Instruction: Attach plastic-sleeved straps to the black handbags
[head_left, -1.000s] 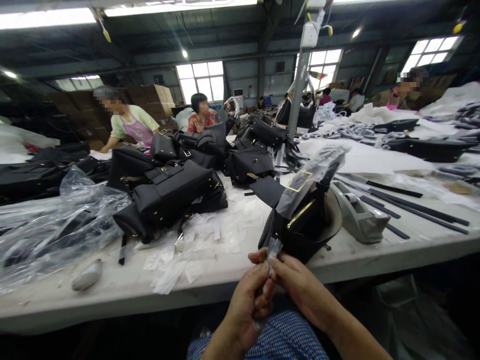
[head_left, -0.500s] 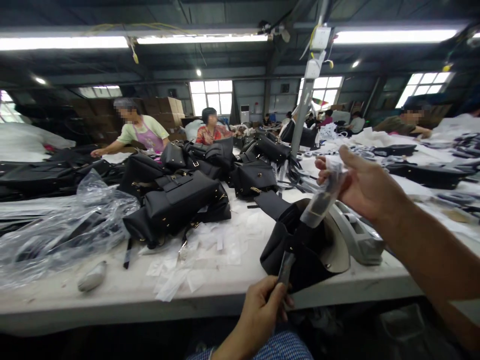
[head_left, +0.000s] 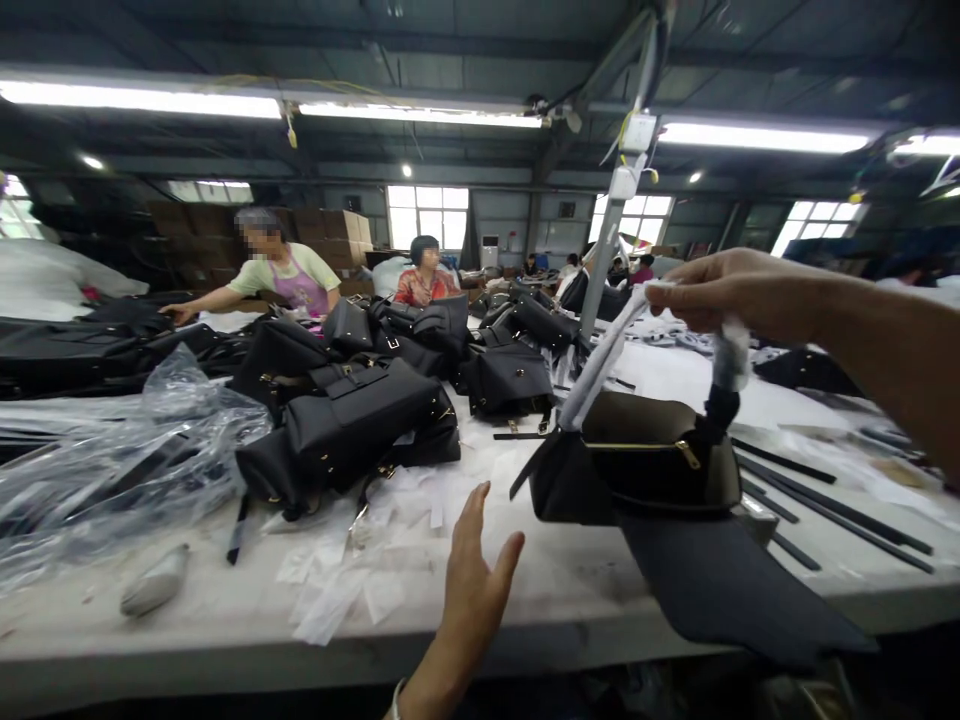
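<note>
In the head view, your right hand (head_left: 709,292) holds the white-wrapped handle (head_left: 602,365) of a smooth black handbag (head_left: 571,485) near the bench's (head_left: 559,592) front. A gold-coloured zipper pull (head_left: 690,456) dangles; the flat flap (head_left: 724,580) droops forward. Your left hand (head_left: 474,580) spreads wide, apart from it.

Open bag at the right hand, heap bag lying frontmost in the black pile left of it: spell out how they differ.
The open bag gapes, its inside and zipper showing; the heap bag shows only its outside. The open bag's pale-wrapped handle is held up by the right hand; no hand touches the heap bag. Both are black with gold-coloured metal.
</note>
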